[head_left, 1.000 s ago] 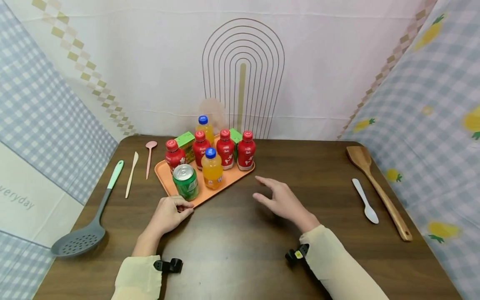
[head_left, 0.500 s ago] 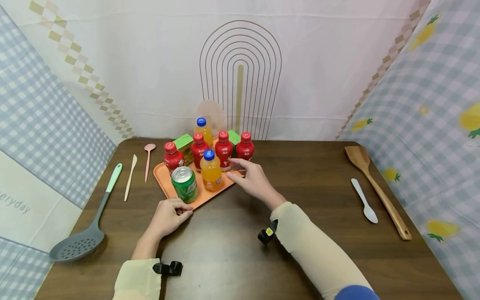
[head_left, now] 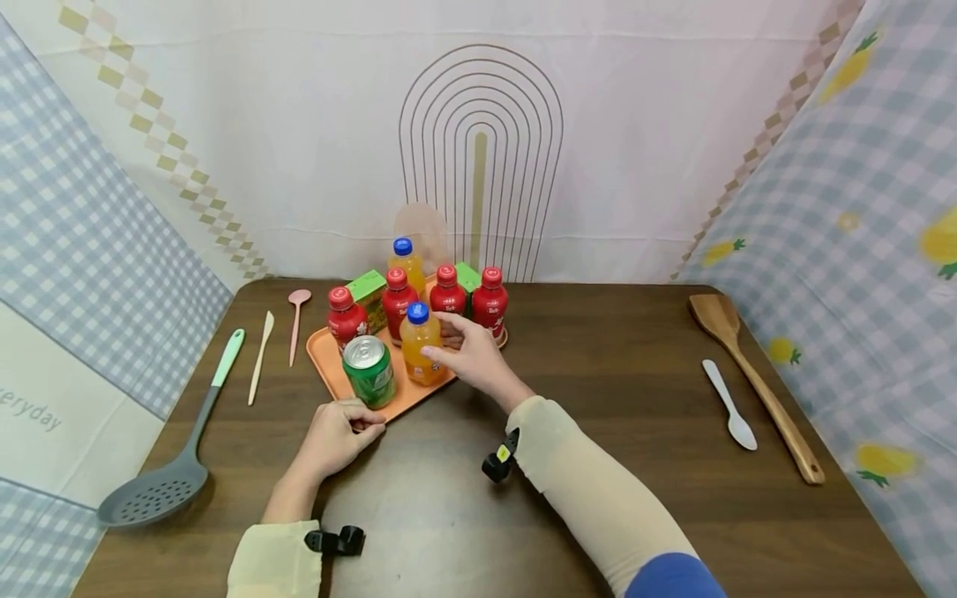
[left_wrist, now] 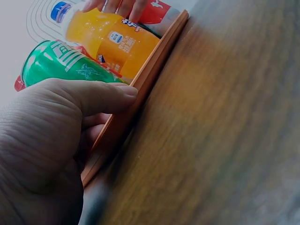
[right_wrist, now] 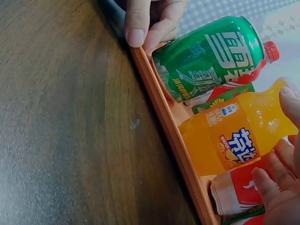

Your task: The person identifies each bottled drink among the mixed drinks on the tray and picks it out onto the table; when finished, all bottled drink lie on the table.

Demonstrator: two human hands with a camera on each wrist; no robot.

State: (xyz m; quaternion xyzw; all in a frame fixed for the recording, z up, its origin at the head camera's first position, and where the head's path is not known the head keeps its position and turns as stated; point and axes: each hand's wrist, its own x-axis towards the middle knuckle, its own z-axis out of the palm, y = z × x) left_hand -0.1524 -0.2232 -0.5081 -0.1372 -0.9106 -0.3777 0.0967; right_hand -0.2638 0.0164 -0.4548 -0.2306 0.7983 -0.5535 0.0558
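My left hand (head_left: pixel 336 436) pinches the near corner of the orange tray (head_left: pixel 396 409) between thumb and fingers. My right hand (head_left: pixel 471 353) is at the orange soda bottle (head_left: pixel 419 336) with the blue cap, thumb across its near side and fingers curving round its right side. That bottle stands upright on the tray. Just left of it is a green soda can (head_left: pixel 368 371), close to my left fingers. Red-capped bottles (head_left: pixel 490 301) stand behind and on both sides. In the right wrist view, my right fingers (right_wrist: pixel 268 185) overlap a red bottle (right_wrist: pixel 239 190).
Behind on the tray are another orange soda bottle (head_left: pixel 406 264) and green cartons (head_left: pixel 366 291). A slotted turner (head_left: pixel 160 490), a cream knife (head_left: pixel 260 357) and a pink spoon (head_left: pixel 296 324) lie left. A white spoon (head_left: pixel 728 407) and wooden spatula (head_left: pixel 758 382) lie right.
My right hand has moved left from beyond the tray's right end, past the red bottles, to the front orange soda bottle. My left hand stays on the tray's corner.
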